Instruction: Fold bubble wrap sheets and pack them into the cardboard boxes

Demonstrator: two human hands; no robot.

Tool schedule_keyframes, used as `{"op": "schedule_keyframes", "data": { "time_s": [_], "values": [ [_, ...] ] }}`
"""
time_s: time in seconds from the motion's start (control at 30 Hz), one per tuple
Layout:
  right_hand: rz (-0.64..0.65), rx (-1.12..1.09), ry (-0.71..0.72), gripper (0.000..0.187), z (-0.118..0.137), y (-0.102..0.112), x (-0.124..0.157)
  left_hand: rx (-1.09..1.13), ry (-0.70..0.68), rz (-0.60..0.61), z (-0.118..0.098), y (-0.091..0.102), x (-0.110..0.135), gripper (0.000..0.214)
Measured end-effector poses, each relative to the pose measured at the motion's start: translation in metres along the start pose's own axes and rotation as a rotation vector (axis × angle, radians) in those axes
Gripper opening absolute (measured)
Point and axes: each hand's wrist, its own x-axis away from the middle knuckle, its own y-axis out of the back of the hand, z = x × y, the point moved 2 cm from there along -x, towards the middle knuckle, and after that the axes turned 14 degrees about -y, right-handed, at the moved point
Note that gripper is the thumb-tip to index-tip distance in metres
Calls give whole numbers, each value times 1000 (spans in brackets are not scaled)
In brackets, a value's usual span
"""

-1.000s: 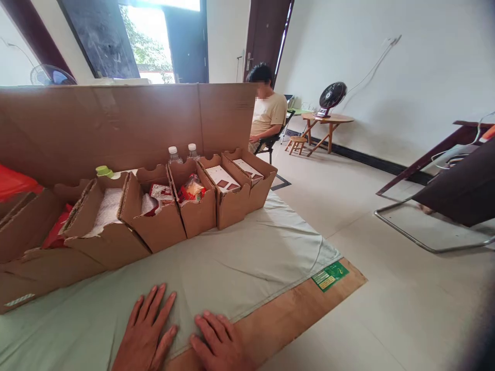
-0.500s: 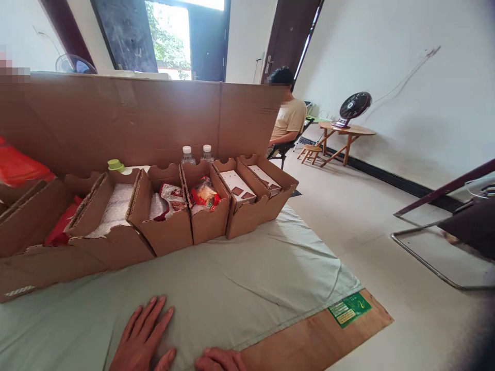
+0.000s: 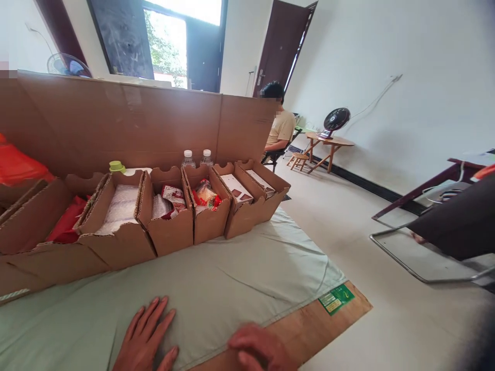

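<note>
My left hand (image 3: 145,337) lies flat on the pale green cloth (image 3: 209,288) with its fingers spread, holding nothing. Over the table's front edge is my right hand (image 3: 265,348), slightly blurred, with loosely bent fingers apart from the thumb and nothing seen between them. Beyond both hands stands a row of cardboard bins (image 3: 174,237). In them are a red packet (image 3: 69,219), a bubble-wrapped item (image 3: 120,203), a red and white bag (image 3: 174,198), a red food packet (image 3: 207,194) and white boxes with brown squares (image 3: 235,188).
A tall cardboard panel (image 3: 166,123) rises behind the bins, with two clear bottles (image 3: 188,159) and a green cap (image 3: 116,166) before it. Bare wood (image 3: 305,330) shows at the table's front edge. A seated person (image 3: 281,126), a fan (image 3: 336,119) and a metal-framed chair (image 3: 425,281) are beyond.
My right hand has lifted and moved right along the table edge, its thumb now showing. My left hand stays flat on the cloth. The view has turned slightly right.
</note>
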Motion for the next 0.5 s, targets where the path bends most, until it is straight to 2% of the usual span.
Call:
{"op": "schedule_keyframes", "data": {
  "time_s": [0.07,0.13,0.23,0.27,0.3,0.37,0.43,0.5],
  "values": [
    [-136,37,-53,23,10,51,-9,-5,-15,-6,0,-1,1,49],
    [-322,148,-81,24,24,111,-35,-13,-25,-2,0,-1,1,49],
    [-535,369,-62,30,45,195,-106,-16,-16,-2,0,-1,-1,48],
    [-532,518,-83,32,49,215,-135,-16,-11,-1,0,-2,-1,48],
    [-448,708,-133,34,49,231,-165,-15,-6,3,0,-2,-1,47],
    [-281,813,-188,31,45,249,-220,-15,-7,3,2,-4,-1,45],
    [-86,888,-256,27,35,253,-260,-13,-21,-11,4,-5,0,42],
    [79,950,-331,22,23,248,-286,-8,-21,3,5,-6,2,42]
  ]
}}
